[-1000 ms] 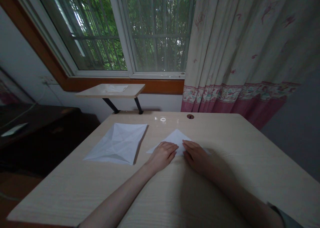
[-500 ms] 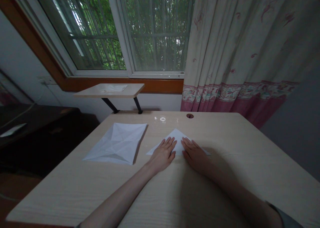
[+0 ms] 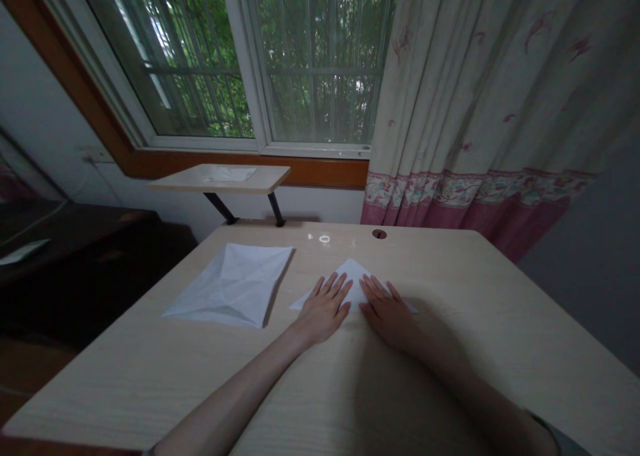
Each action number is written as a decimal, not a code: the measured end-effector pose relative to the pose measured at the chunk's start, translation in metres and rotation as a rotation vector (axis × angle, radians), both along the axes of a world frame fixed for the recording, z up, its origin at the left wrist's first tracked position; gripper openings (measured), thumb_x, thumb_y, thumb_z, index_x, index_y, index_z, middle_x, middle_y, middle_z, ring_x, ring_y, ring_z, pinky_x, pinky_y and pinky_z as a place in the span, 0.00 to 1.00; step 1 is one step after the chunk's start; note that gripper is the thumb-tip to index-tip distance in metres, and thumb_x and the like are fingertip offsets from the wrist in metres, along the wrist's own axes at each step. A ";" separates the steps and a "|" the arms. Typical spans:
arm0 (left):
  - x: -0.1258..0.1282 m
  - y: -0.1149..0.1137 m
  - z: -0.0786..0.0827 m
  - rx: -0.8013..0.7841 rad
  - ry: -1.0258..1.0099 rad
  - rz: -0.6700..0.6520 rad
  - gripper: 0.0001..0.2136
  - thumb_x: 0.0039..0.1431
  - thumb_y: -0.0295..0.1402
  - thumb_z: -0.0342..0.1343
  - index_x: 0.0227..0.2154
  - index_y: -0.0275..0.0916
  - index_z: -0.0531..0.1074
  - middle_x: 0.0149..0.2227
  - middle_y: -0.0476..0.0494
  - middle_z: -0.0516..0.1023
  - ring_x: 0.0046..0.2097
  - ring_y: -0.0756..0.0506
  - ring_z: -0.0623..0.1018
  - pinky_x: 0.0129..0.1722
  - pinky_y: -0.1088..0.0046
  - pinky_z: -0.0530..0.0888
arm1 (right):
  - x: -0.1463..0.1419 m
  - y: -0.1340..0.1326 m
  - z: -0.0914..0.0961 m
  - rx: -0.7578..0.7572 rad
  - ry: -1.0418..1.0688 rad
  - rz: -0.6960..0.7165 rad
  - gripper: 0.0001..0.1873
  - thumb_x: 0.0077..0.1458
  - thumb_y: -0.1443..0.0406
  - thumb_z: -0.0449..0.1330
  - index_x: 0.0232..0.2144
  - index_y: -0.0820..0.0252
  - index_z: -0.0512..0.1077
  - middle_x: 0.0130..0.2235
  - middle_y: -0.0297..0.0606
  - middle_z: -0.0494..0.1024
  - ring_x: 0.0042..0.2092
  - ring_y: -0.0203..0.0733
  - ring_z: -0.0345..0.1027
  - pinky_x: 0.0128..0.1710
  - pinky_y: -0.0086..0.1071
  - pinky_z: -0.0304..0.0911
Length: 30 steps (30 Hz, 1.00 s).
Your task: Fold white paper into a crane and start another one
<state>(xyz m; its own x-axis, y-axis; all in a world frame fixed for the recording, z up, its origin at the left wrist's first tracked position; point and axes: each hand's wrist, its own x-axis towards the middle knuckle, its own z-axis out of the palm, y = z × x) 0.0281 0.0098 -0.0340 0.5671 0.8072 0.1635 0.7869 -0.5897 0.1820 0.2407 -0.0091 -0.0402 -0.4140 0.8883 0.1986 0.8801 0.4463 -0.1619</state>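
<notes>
A sheet of white paper folded into a triangle [image 3: 355, 296] lies flat on the wooden desk [image 3: 300, 389], its peak pointing away from me. My left hand [image 3: 324, 309] rests flat on its left half, fingers slightly spread. On the right half lies my right hand [image 3: 387, 313], palm down, with its fingers also stretched out. Both hands cover much of the paper; the peak, a middle strip and the two side corners show between and beside them. To the left is a creased white paper piece [image 3: 240, 283], roughly four-sided, that neither hand touches.
A small raised shelf [image 3: 185, 180] on black legs stands at the desk's back left, with white paper [image 3: 231, 174] on it. A round cable hole [image 3: 379, 234] sits near the back edge. Behind are a window and a curtain [image 3: 450, 109]; a dark table [image 3: 75, 243] is at left.
My fingers have spread a little more on the folded paper, and the hands stay pressed on it. The view has tilted slightly.
</notes>
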 end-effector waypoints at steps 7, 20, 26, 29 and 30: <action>0.003 -0.005 0.010 -0.054 0.039 0.063 0.23 0.70 0.41 0.41 0.66 0.49 0.53 0.69 0.46 0.50 0.70 0.36 0.50 0.64 0.37 0.46 | -0.003 -0.002 0.008 -0.099 -0.028 -0.112 0.31 0.66 0.55 0.43 0.66 0.64 0.54 0.67 0.48 0.55 0.69 0.54 0.42 0.65 0.60 0.39; 0.005 -0.007 0.011 -0.074 0.083 0.347 0.36 0.63 0.55 0.45 0.68 0.42 0.50 0.70 0.35 0.43 0.70 0.30 0.43 0.63 0.35 0.40 | -0.011 -0.010 0.006 -0.061 -0.188 -0.370 0.34 0.64 0.49 0.48 0.67 0.58 0.53 0.69 0.54 0.47 0.69 0.67 0.39 0.60 0.72 0.36; 0.005 -0.009 0.010 -0.082 0.080 0.410 0.40 0.61 0.59 0.43 0.68 0.38 0.49 0.70 0.33 0.43 0.70 0.28 0.42 0.63 0.35 0.38 | -0.012 -0.010 -0.001 -0.034 -0.205 -0.421 0.37 0.64 0.47 0.46 0.67 0.61 0.52 0.69 0.58 0.46 0.69 0.68 0.36 0.58 0.73 0.34; 0.004 -0.008 0.007 -0.069 0.066 0.400 0.40 0.61 0.59 0.43 0.68 0.37 0.50 0.70 0.31 0.44 0.70 0.29 0.43 0.63 0.36 0.38 | -0.010 -0.009 -0.003 -0.052 -0.181 -0.413 0.38 0.64 0.46 0.44 0.67 0.63 0.52 0.69 0.57 0.47 0.69 0.66 0.37 0.61 0.70 0.31; 0.004 -0.008 0.006 -0.060 0.056 0.399 0.40 0.61 0.59 0.43 0.68 0.36 0.50 0.70 0.30 0.45 0.70 0.29 0.44 0.63 0.36 0.38 | -0.010 -0.008 -0.003 -0.056 -0.170 -0.406 0.39 0.64 0.46 0.44 0.67 0.64 0.52 0.69 0.56 0.47 0.69 0.66 0.37 0.61 0.69 0.30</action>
<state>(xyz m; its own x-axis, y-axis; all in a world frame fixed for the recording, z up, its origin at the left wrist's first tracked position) 0.0321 0.0022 -0.0277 0.2137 0.9730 0.0872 0.9615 -0.2252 0.1571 0.2311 -0.0173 -0.0434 -0.0515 0.9932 0.1046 0.9985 0.0532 -0.0134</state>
